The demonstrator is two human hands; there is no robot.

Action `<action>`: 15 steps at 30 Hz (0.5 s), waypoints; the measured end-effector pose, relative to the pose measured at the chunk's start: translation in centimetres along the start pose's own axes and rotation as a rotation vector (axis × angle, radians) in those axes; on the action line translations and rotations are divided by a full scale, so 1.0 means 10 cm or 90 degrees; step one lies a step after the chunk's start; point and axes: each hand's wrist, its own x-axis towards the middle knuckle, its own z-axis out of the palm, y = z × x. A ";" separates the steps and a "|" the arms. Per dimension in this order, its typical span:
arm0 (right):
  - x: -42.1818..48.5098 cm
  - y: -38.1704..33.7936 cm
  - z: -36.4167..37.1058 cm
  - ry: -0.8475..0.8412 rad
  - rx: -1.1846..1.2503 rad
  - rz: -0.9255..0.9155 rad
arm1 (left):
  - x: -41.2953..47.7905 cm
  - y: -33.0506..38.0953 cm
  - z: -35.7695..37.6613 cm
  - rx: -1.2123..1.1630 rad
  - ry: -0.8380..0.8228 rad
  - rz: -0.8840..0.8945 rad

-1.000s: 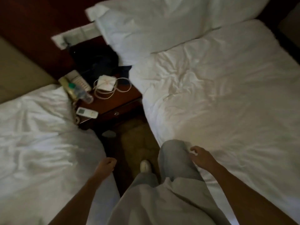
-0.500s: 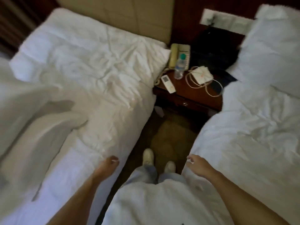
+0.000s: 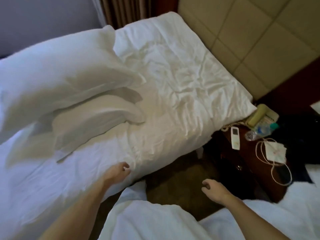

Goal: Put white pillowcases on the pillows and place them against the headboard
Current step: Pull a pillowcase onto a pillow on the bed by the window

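A person looks down at a rumpled white bed (image 3: 173, 80) whose tan padded headboard (image 3: 251, 40) stands at the upper right. A heap of white pillows (image 3: 57, 78) lies well apart from the headboard, on the far side of the bed towards its foot. It cannot be told whether any has a pillowcase on. The left hand (image 3: 117, 172) hovers over the bed's near edge, well apart from the headboard, fingers loosely curled and holding nothing. The right hand (image 3: 214, 187) hangs over the floor (image 3: 173, 186), also loosely curled and empty. Just beside the headboard, a nightstand (image 3: 249, 163) carries a water bottle (image 3: 261, 131) and a looped cable (image 3: 280, 172). A pillow swung towards the headboard could sweep over the nightstand, tipping the bottle or snagging the cable.
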 end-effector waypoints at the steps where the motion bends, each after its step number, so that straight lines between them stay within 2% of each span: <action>1: 0.09 -0.22 -0.08 0.004 -0.011 0.000 | 0.12 -0.05 -0.16 0.005 0.010 0.004; 8: 0.64 -2.09 -0.52 -0.014 -0.078 -0.066 | 0.70 -0.53 -1.40 0.029 0.082 0.017; 15: 1.00 -3.85 -0.85 -0.008 -0.170 -0.212 | 0.97 -0.74 -2.54 0.002 0.256 0.000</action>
